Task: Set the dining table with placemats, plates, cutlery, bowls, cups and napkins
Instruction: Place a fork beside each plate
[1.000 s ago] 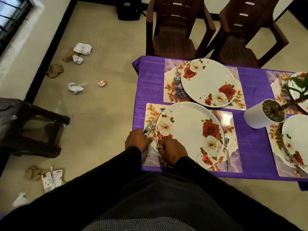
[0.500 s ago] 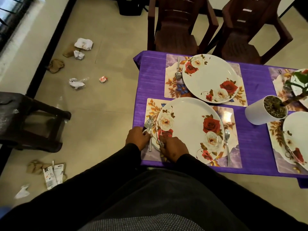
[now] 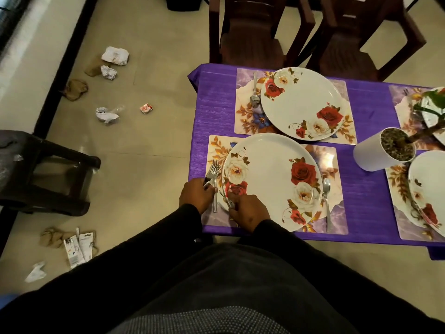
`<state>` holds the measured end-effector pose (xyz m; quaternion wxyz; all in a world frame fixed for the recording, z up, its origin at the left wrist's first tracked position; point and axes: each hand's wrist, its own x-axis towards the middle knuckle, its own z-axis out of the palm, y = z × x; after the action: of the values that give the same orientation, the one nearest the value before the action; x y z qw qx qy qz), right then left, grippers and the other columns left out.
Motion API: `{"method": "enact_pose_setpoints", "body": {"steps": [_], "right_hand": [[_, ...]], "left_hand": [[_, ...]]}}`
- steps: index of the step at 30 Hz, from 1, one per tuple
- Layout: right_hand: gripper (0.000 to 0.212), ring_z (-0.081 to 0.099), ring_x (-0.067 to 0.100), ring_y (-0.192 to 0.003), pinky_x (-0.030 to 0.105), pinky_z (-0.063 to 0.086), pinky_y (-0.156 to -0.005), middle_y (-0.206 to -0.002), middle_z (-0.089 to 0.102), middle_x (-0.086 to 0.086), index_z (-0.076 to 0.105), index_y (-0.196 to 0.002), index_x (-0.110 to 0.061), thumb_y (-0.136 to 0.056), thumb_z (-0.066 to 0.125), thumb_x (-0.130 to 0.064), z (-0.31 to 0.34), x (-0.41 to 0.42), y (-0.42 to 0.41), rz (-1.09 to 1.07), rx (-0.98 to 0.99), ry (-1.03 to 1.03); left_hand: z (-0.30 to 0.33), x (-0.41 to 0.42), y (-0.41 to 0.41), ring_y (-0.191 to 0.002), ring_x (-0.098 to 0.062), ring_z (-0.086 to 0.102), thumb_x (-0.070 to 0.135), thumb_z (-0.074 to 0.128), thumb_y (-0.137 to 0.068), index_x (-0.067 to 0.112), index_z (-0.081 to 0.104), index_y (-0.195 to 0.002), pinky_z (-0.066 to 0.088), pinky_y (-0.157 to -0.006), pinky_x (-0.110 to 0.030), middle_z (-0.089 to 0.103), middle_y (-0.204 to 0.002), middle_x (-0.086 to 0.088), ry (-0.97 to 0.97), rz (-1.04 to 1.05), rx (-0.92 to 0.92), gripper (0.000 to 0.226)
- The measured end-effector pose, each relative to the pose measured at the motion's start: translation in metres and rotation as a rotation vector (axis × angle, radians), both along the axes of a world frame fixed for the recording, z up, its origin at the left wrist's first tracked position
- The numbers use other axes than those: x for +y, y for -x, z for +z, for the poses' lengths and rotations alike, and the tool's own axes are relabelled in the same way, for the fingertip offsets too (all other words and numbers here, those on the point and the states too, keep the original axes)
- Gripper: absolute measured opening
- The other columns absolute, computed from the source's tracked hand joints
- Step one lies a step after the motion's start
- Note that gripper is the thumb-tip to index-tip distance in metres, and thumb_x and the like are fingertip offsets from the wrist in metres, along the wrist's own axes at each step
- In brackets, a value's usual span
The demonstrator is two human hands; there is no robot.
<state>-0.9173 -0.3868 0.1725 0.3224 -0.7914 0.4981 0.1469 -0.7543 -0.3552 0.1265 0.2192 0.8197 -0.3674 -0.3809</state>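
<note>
A purple table [image 3: 375, 109] carries floral placemats with white rose-patterned plates. The near plate [image 3: 269, 177] lies on its placemat [image 3: 334, 213], with a spoon [image 3: 326, 196] to its right. At the plate's left edge my left hand [image 3: 196, 195] grips several forks [image 3: 213, 172], their tines pointing away from me. My right hand [image 3: 248, 212] pinches a cutlery piece [image 3: 228, 201] at the plate's near-left rim; what kind it is stays hidden. The far plate [image 3: 302, 102] has a spoon [image 3: 254, 92] on its left.
A white pot [image 3: 375, 153] with a plant stands right of the near setting. More plates and placemats sit at the right edge. Two brown chairs [image 3: 250, 37] face the far side. A dark stool [image 3: 45, 174] and crumpled paper litter [image 3: 107, 114] are on the floor at the left.
Both hands stay at the near plate's left edge with only small shifts. The view has tilted slightly, so the table sits a little higher in frame.
</note>
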Motion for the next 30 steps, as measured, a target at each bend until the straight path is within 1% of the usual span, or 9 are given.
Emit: {"method": "enact_pose_setpoints", "body": {"steps": [3, 8, 12, 15, 18, 21, 25, 28, 30], "right_hand": [[0.039, 0.064, 0.028, -0.105, 0.030, 0.049, -0.088, -0.121, 0.068, 0.009, 0.058, -0.136, -0.025, -0.099, 0.054, -0.037, -0.002, 0.000, 0.002, -0.026, -0.027, -0.005], [0.042, 0.063, 0.029, -0.111, 0.031, 0.047, -0.094, -0.126, 0.066, 0.009, 0.054, -0.140, -0.027, -0.100, 0.053, -0.037, -0.003, 0.001, 0.003, -0.026, -0.053, -0.016], [0.041, 0.063, 0.028, -0.110, 0.032, 0.049, -0.097, -0.125, 0.067, 0.008, 0.054, -0.140, -0.027, -0.100, 0.052, -0.038, -0.005, 0.003, 0.002, -0.055, -0.053, -0.022], [0.040, 0.064, 0.028, -0.109, 0.034, 0.051, -0.096, -0.124, 0.067, 0.008, 0.055, -0.138, -0.027, -0.100, 0.053, -0.039, -0.006, 0.003, 0.001, -0.073, -0.059, -0.027], [0.038, 0.064, 0.029, -0.105, 0.036, 0.052, -0.095, -0.120, 0.068, 0.009, 0.059, -0.134, -0.023, -0.099, 0.054, -0.038, -0.006, 0.003, 0.000, -0.086, -0.064, -0.029], [0.036, 0.064, 0.029, -0.104, 0.035, 0.052, -0.094, -0.118, 0.069, 0.011, 0.061, -0.130, -0.019, -0.099, 0.056, -0.036, -0.005, 0.003, 0.000, -0.109, -0.067, -0.032], [0.036, 0.064, 0.030, -0.104, 0.036, 0.051, -0.094, -0.118, 0.069, 0.011, 0.062, -0.129, -0.017, -0.099, 0.056, -0.035, -0.005, 0.003, -0.001, -0.134, -0.062, -0.044], [0.034, 0.065, 0.029, -0.101, 0.036, 0.053, -0.094, -0.116, 0.069, 0.010, 0.063, -0.126, -0.017, -0.098, 0.056, -0.037, -0.006, 0.003, -0.001, -0.150, -0.062, -0.067], [0.034, 0.065, 0.028, -0.099, 0.037, 0.053, -0.093, -0.115, 0.070, 0.009, 0.063, -0.124, -0.018, -0.098, 0.056, -0.038, -0.007, 0.003, -0.002, -0.161, -0.064, -0.078]], "left_hand": [[-0.001, -0.001, 0.000, -0.085, -0.015, 0.063, 0.033, 0.061, -0.099, 0.014, 0.067, -0.116, 0.050, -0.079, -0.029, 0.072, -0.107, -0.003, -0.017, -0.012, -0.021, 0.025], [-0.001, -0.002, 0.000, -0.083, -0.014, 0.059, 0.037, 0.058, -0.100, 0.017, 0.064, -0.116, 0.047, -0.079, -0.028, 0.070, -0.108, -0.003, -0.056, -0.063, -0.090, 0.026], [0.003, -0.002, 0.000, -0.085, -0.016, 0.061, 0.037, 0.059, -0.100, 0.015, 0.064, -0.116, 0.051, -0.081, -0.030, 0.070, -0.106, -0.003, -0.059, -0.098, -0.114, 0.027], [0.006, -0.002, -0.001, -0.082, -0.016, 0.063, 0.036, 0.059, -0.099, 0.015, 0.065, -0.111, 0.050, -0.077, -0.029, 0.070, -0.101, -0.003, -0.046, -0.106, -0.102, 0.025], [0.007, -0.003, -0.001, -0.076, -0.016, 0.063, 0.033, 0.060, -0.098, 0.014, 0.066, -0.105, 0.049, -0.072, -0.028, 0.070, -0.094, -0.003, -0.047, -0.091, -0.108, 0.021], [0.009, -0.003, -0.001, -0.075, -0.017, 0.063, 0.032, 0.061, -0.097, 0.013, 0.067, -0.100, 0.050, -0.072, -0.028, 0.069, -0.089, -0.003, -0.049, -0.087, -0.112, 0.020], [0.010, -0.004, -0.001, -0.077, -0.019, 0.063, 0.031, 0.062, -0.096, 0.012, 0.067, -0.098, 0.055, -0.075, -0.033, 0.069, -0.089, -0.006, -0.050, -0.085, -0.115, 0.019], [0.010, -0.004, -0.001, -0.079, -0.018, 0.063, 0.030, 0.061, -0.097, 0.012, 0.066, -0.100, 0.054, -0.077, -0.033, 0.069, -0.091, -0.005, -0.044, -0.088, -0.107, 0.019], [0.011, -0.003, -0.001, -0.078, -0.017, 0.060, 0.029, 0.061, -0.098, 0.011, 0.065, -0.100, 0.050, -0.075, -0.031, 0.067, -0.092, -0.005, -0.040, -0.094, -0.113, 0.019]]}}
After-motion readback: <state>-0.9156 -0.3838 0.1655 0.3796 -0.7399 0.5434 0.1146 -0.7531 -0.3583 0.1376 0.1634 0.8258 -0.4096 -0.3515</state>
